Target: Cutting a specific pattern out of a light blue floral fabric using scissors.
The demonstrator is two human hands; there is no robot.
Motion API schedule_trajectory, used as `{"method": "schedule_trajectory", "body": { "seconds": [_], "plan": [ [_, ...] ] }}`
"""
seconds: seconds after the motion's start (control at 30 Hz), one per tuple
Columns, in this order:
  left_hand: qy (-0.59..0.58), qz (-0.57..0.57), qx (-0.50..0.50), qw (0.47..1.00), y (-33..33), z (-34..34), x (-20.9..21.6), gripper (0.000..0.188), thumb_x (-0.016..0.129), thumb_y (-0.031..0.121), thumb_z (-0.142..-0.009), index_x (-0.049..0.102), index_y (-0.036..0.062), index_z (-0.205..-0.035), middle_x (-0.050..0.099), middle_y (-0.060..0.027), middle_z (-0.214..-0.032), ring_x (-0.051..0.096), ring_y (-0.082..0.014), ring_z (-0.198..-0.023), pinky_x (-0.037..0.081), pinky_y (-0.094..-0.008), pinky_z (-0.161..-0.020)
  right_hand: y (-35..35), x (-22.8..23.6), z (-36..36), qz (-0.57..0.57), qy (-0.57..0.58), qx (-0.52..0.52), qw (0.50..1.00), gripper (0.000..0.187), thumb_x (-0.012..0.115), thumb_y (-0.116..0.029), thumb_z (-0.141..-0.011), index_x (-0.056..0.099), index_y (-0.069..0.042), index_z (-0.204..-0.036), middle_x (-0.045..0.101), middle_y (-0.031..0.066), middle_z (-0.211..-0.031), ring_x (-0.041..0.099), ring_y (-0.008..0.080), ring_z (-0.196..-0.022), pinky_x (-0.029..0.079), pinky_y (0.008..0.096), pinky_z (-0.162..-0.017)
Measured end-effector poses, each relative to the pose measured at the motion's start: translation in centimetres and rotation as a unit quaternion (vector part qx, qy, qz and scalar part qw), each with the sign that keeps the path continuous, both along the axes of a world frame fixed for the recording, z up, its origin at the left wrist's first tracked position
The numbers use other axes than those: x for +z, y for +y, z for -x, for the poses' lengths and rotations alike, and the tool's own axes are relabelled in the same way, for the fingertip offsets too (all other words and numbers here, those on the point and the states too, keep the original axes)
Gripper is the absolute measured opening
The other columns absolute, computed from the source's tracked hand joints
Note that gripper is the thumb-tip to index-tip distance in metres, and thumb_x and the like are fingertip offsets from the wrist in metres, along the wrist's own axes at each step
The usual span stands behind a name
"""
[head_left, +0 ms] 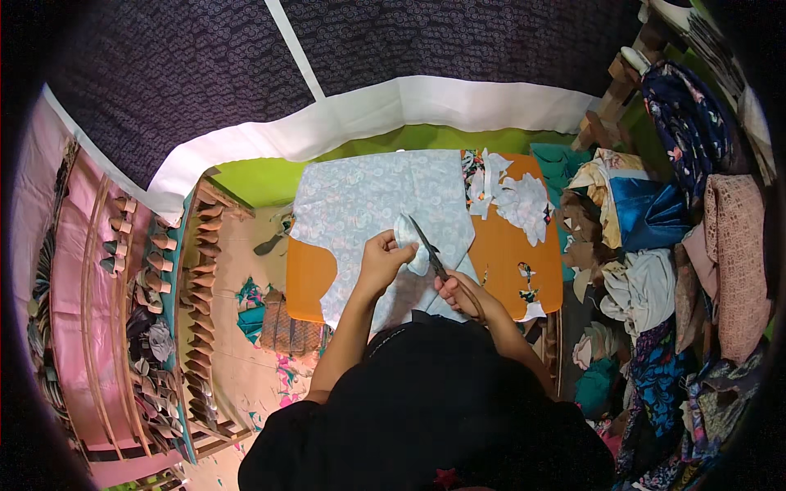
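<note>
A large piece of pale blue-grey patterned fabric (360,192) lies spread over an orange table (508,258). Above it, my left hand (384,260) pinches a small whitish cloth piece (407,233) between thumb and fingers. My right hand (458,295) grips a pair of dark scissors (435,260) by the handles, blades pointing up and to the left. The blades are right beside the small cloth piece, along its right edge; whether they touch it I cannot tell. Part of the right hand's fingers is hidden by the handles.
White and floral fabric scraps (520,200) lie on the table's right part. Heaps of folded cloth (643,290) are piled along the right side. Wooden racks of shoe-shaped forms (201,315) stand at left. More scraps (282,372) and a brown woven item (288,331) are on the floor.
</note>
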State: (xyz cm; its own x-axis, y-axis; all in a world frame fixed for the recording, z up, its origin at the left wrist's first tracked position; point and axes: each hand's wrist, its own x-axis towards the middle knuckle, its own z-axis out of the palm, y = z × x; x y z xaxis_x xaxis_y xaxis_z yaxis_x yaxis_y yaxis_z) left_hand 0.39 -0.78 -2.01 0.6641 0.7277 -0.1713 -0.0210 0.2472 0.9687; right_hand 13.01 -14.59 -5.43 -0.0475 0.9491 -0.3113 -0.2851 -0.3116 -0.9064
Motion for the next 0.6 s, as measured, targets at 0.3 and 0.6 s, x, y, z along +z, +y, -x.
{"method": "schedule_trajectory", "body": {
  "seconds": [0.3, 0.6],
  "plan": [
    [-0.012, 0.022, -0.001, 1.0, 0.2, -0.1, -0.2, 0.017, 0.059, 0.003, -0.073, 0.056, -0.0023, -0.089, 0.059, -0.0026, -0.072, 0.051, -0.0045, -0.058, 0.041, -0.0181, -0.053, 0.1, 0.0, 0.4, 0.05, 0.068, 0.001, 0.996, 0.058, 0.049, -0.067, -0.066, 0.038, -0.011, -0.078, 0.027, -0.0092, -0.057, 0.022, 0.0006, -0.046, 0.02, 0.015, -0.04],
    [-0.003, 0.027, -0.019, 0.999, 0.1, -0.1, 0.4, 0.016, 0.059, 0.002, -0.072, 0.056, -0.0031, -0.087, 0.059, -0.0023, -0.072, 0.05, -0.0041, -0.059, 0.039, -0.0179, -0.053, 0.3, -0.1, 0.4, 0.051, 0.096, -0.005, 0.994, 0.06, 0.051, -0.067, -0.065, 0.041, -0.01, -0.082, 0.027, -0.0088, -0.059, 0.024, 0.0005, -0.047, 0.023, 0.0149, -0.041]
  ]
}}
